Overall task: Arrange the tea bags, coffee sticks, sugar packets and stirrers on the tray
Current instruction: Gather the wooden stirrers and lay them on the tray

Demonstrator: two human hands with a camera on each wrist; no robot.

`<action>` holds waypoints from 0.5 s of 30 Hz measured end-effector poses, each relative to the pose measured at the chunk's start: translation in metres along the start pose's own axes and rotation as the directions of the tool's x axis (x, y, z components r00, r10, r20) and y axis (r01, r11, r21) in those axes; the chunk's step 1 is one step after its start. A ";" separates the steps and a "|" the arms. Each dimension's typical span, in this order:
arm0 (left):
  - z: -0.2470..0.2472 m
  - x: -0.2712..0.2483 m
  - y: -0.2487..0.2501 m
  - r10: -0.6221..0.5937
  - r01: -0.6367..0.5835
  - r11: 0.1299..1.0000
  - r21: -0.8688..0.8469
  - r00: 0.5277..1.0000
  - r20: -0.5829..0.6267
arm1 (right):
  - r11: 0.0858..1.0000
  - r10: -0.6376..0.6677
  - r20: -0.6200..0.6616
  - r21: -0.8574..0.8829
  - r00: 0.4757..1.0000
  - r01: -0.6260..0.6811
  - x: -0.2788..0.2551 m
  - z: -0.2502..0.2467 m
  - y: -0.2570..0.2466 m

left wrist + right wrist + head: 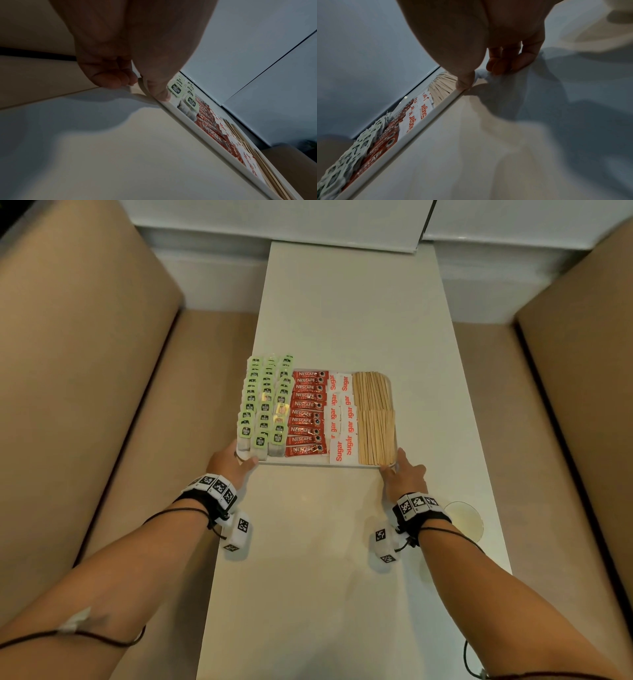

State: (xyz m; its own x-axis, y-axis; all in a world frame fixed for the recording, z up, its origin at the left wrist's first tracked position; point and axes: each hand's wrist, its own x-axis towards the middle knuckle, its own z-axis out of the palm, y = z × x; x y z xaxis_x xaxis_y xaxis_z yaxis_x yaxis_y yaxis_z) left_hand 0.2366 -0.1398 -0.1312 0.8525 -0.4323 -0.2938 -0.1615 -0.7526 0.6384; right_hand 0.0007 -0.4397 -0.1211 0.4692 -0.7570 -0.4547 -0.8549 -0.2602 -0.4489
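Flat white rectangular tray (308, 463) on the long white table (342, 320) looks fully loaded: green-tagged tea bags (263, 402) at 9 o'clock, red coffee sticks (306, 412), white sugar packets (340, 412), wooden stirrers (375, 419) at 3 o'clock. Left hand (227, 462) and right hand (406, 474) each pinch a near tray corner. Likely only final positioning left.

Both forearms are extended forward, each fitted at the wrist with a black strap carrying marker-printed blocks and a white camera unit beneath. The left hand (228, 462) is set at the near left corner of the tray (308, 463), thumb laid on top of the rim, fingers (109, 81) curled under the edge. The right hand (406, 475) is set at the near right corner, thumb (464, 82) pressed on the rim, fingers curled beneath. Thin dark cables are run along both arms.
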 end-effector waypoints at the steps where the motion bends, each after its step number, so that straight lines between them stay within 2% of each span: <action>1: -0.001 0.001 0.001 0.000 0.000 1.000 0.017 1.000 0.003 | 1.000 -0.002 0.007 -0.001 1.000 0.002 0.002 0.000 0.000; 15: -0.004 0.016 0.003 -0.036 0.031 0.992 0.119 0.998 0.042 | 0.999 0.015 0.042 -0.048 0.999 -0.013 0.013 -0.003 -0.004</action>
State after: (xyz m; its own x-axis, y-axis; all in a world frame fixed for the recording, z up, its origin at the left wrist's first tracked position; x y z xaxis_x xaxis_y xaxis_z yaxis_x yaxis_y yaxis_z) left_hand 0.2518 -0.1465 -0.1309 0.8361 -0.4256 -0.3462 -0.1935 -0.8192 0.5399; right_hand 0.0097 -0.4498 -0.1226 0.4650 -0.7349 -0.4937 -0.8707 -0.2789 -0.4051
